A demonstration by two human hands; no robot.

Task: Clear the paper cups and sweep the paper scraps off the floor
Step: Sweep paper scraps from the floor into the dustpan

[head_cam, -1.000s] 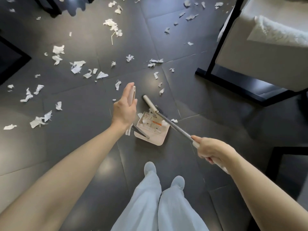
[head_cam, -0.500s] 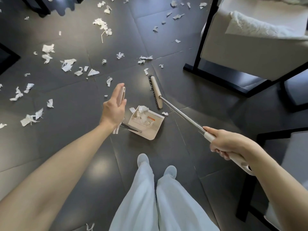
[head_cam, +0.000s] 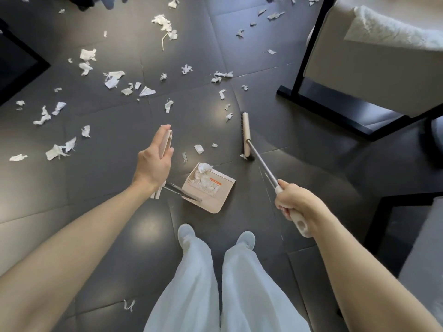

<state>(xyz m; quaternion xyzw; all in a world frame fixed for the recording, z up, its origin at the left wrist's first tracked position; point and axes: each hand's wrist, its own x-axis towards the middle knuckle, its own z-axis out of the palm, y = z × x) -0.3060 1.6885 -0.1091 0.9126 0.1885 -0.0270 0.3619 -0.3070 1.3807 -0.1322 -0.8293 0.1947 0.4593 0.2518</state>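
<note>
Dustpan handle [head_cam: 167, 143] clasped in outstretched left hand [head_cam: 153, 162], broom handle [head_cam: 262, 165] gripped tight in right hand [head_cam: 296, 204]

1. A cream armchair [head_cam: 359, 75] on a black frame stands well beyond the right hand [head_cam: 294, 202], up and to its right.
2. A white fluffy throw [head_cam: 393, 32] lies over the top of that armchair.
3. A second black-framed piece of furniture [head_cam: 393, 200] sits just right of the right hand.
4. A dark furniture edge [head_cam: 21, 65] lies far left of the left hand [head_cam: 153, 164].
</note>
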